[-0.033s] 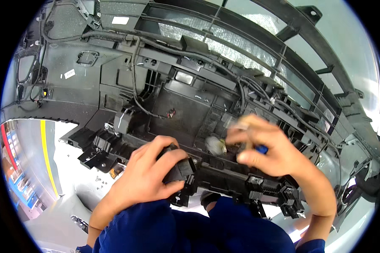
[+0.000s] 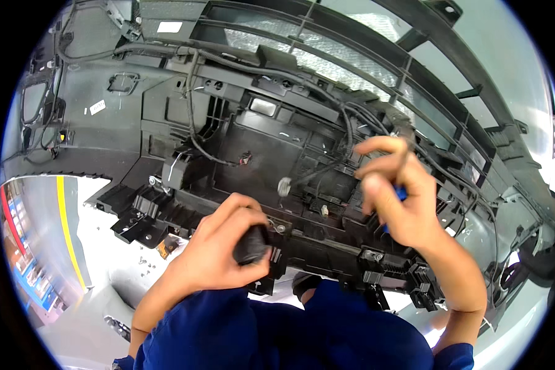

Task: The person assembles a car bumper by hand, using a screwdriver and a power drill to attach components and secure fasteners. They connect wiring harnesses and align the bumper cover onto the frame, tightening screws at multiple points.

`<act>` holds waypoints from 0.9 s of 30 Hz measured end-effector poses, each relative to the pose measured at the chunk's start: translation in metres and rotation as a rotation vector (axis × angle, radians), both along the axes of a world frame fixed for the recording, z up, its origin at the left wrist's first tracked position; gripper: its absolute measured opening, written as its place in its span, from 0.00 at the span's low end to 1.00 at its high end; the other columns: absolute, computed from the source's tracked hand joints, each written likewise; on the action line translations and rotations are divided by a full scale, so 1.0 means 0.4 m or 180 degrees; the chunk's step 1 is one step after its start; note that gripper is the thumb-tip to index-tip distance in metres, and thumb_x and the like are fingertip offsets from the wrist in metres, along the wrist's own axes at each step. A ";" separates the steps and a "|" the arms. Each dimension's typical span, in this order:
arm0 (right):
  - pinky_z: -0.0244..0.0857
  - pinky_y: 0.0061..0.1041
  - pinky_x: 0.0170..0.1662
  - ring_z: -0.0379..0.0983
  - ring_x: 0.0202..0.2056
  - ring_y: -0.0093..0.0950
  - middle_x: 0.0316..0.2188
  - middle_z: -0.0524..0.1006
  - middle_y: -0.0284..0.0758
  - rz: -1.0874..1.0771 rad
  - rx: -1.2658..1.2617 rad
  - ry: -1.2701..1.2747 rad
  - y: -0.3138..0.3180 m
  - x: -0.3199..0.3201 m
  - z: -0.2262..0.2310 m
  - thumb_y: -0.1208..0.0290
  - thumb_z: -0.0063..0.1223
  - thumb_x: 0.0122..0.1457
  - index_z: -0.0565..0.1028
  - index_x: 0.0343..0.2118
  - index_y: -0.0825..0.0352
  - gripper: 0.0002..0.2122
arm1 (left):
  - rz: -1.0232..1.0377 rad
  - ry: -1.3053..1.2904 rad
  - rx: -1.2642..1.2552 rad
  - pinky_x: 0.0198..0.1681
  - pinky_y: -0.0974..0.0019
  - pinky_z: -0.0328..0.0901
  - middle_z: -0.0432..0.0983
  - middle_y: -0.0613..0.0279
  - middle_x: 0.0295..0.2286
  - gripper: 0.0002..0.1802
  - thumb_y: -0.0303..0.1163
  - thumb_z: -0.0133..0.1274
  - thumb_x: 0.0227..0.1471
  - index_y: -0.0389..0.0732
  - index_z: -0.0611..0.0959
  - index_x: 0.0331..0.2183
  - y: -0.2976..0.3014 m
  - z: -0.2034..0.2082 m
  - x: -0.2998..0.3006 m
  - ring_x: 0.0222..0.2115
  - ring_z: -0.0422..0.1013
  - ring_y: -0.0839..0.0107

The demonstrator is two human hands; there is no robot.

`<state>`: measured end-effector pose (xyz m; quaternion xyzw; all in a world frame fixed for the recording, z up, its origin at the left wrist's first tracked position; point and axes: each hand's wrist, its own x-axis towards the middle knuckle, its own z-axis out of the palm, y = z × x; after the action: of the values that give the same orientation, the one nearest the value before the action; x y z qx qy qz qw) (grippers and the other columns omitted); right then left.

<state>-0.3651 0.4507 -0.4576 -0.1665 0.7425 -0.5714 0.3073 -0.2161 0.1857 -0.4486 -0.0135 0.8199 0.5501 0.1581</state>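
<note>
My left hand (image 2: pixel 222 246) is curled round a small black block-shaped part (image 2: pixel 251 245), above the near edge of a large black plastic bumper assembly (image 2: pixel 166 111). Over the assembly's right half, my right hand (image 2: pixel 401 194) has bent fingers, and a blue piece (image 2: pixel 401 193) shows beside them. A thin dark shape above the knuckles is smeared by motion, so what this hand grips is unclear. Left of the right hand, a grey-white connector (image 2: pixel 283 187) hangs on a black cable above the assembly's middle recess.
A black wiring harness (image 2: pixel 246 69) runs across the assembly, with a branch ending in a small red-marked plug (image 2: pixel 245 158). Slatted grille bars (image 2: pixel 345 49) lie at the far side. Brackets (image 2: pixel 391 274) line the near edge. Shelving (image 2: pixel 34 265) stands left beyond a yellow floor line (image 2: pixel 71 228).
My right hand has moved right and up, away from the connector, which has swung left. My left hand still holds the black part, now turned. The view has shifted slightly.
</note>
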 end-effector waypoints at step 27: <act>0.73 0.43 0.39 0.77 0.35 0.48 0.35 0.76 0.42 0.1046 0.1708 0.0697 0.111 0.244 -0.244 0.72 0.66 0.53 0.78 0.38 0.70 0.12 | -0.1858 0.0026 -0.1426 0.49 0.49 0.70 0.74 0.50 0.43 0.31 0.32 0.63 0.47 0.49 0.79 0.56 0.146 -0.188 -0.066 0.44 0.74 0.47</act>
<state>-0.2676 0.4951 -0.5553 -0.2576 0.8583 -0.2770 0.3466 -0.2424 0.2440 -0.5238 0.1889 0.8899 0.2887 0.2983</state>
